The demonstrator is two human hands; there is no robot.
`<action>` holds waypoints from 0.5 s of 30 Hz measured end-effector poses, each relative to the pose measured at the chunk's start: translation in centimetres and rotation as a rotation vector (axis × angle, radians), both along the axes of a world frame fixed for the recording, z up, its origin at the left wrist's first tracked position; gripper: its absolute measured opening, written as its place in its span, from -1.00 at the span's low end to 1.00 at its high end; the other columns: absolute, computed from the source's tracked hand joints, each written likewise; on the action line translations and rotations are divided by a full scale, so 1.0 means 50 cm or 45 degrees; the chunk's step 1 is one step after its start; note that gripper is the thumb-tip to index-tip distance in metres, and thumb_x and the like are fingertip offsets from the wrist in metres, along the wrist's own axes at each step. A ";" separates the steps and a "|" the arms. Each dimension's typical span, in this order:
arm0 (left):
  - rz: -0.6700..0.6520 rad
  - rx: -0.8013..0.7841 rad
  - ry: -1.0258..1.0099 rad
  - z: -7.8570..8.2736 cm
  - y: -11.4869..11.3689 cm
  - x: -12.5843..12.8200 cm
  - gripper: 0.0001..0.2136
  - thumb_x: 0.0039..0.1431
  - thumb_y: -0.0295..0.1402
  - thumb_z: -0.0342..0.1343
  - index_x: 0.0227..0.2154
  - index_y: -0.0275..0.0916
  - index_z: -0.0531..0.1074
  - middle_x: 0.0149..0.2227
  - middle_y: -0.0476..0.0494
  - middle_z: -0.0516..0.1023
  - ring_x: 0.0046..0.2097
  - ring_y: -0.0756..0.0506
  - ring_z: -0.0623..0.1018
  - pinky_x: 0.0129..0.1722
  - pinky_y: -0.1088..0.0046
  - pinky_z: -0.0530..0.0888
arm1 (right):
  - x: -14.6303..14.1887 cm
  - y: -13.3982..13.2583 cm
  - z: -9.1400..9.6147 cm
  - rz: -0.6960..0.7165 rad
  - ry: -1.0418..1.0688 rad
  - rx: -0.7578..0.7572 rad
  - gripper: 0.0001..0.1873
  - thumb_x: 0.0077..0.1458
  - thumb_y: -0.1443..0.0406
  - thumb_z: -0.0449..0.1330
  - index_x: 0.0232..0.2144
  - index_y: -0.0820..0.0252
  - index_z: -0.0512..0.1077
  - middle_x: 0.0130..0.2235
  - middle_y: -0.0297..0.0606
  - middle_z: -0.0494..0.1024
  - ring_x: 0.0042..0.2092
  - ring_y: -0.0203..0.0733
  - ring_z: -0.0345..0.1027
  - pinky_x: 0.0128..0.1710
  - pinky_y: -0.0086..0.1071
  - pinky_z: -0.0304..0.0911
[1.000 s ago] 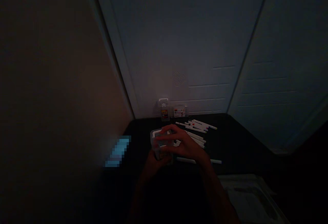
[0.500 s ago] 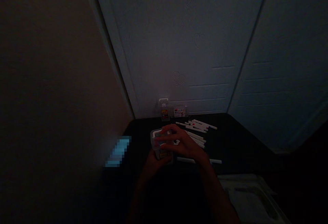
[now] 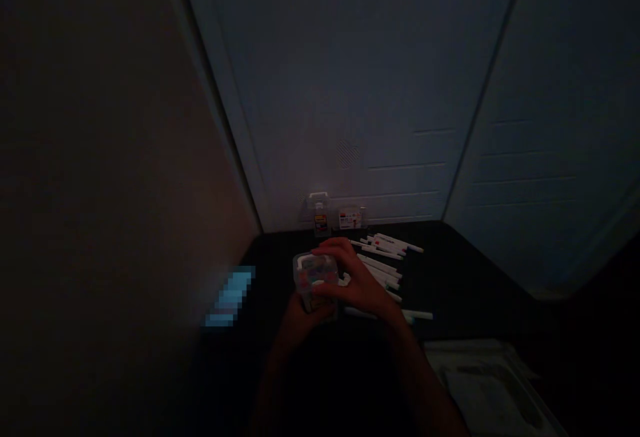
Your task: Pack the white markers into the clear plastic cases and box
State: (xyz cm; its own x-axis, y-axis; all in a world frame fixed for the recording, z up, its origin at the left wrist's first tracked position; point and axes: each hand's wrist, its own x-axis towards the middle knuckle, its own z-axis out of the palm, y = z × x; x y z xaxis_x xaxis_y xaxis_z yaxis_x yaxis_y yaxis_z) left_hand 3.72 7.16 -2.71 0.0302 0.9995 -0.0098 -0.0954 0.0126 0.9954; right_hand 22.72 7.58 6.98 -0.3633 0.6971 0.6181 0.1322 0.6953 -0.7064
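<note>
The scene is very dark. A small clear plastic box (image 3: 314, 278) with coloured marker ends showing inside sits low in the middle of a black table (image 3: 450, 277). My left hand (image 3: 300, 317) grips the box from its near side. My right hand (image 3: 357, 280) curls against the box's right side, fingers bent over its top edge. Several white markers (image 3: 385, 250) lie scattered on the table just beyond and right of my hands.
Two small clear containers with labels (image 3: 320, 214) stand at the back of the table against a pale wall. A glowing blurred patch (image 3: 230, 296) lies at the table's left edge. A pale tray or lid (image 3: 480, 384) sits at the lower right.
My right hand has slid off the box's top toward its right side, uncovering the coloured marker ends. My left hand and the box have stayed put.
</note>
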 end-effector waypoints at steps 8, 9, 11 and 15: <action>-0.020 0.040 0.031 0.003 0.000 0.004 -0.32 -0.29 -0.25 0.59 -0.02 -0.24 0.53 -0.03 -0.29 0.70 0.03 -0.38 0.67 0.08 0.06 0.56 | 0.007 -0.002 -0.008 0.152 -0.158 -0.391 0.35 -0.03 0.22 0.52 0.53 -0.05 -0.28 0.28 -0.09 0.43 0.23 0.01 0.40 0.31 -0.07 0.23; -0.002 0.056 0.037 0.007 0.000 0.006 -0.32 -0.29 -0.26 0.59 -0.01 -0.23 0.52 -0.03 -0.28 0.70 0.03 -0.37 0.67 0.06 0.07 0.57 | 0.006 0.001 -0.012 0.139 -0.159 -0.416 0.37 -0.02 0.23 0.52 0.53 -0.06 -0.32 0.27 -0.10 0.46 0.21 0.01 0.43 0.28 -0.07 0.26; 0.068 0.107 0.065 0.014 0.002 0.011 -0.32 -0.25 -0.28 0.56 0.02 -0.20 0.49 -0.02 -0.25 0.69 0.02 -0.36 0.67 0.04 0.11 0.57 | 0.005 0.010 -0.022 0.084 -0.158 -0.407 0.35 -0.01 0.22 0.51 0.53 -0.06 -0.30 0.30 -0.10 0.44 0.22 0.04 0.42 0.28 -0.04 0.27; 0.239 0.244 0.114 0.015 0.013 0.015 -0.33 -0.16 -0.32 0.50 0.07 -0.16 0.40 0.06 -0.24 0.64 0.08 -0.30 0.64 0.08 0.17 0.54 | 0.000 0.035 -0.050 -0.007 -0.132 -0.280 0.20 0.06 0.22 0.47 0.52 -0.02 -0.16 0.41 -0.04 0.29 0.33 0.07 0.30 0.33 -0.01 0.20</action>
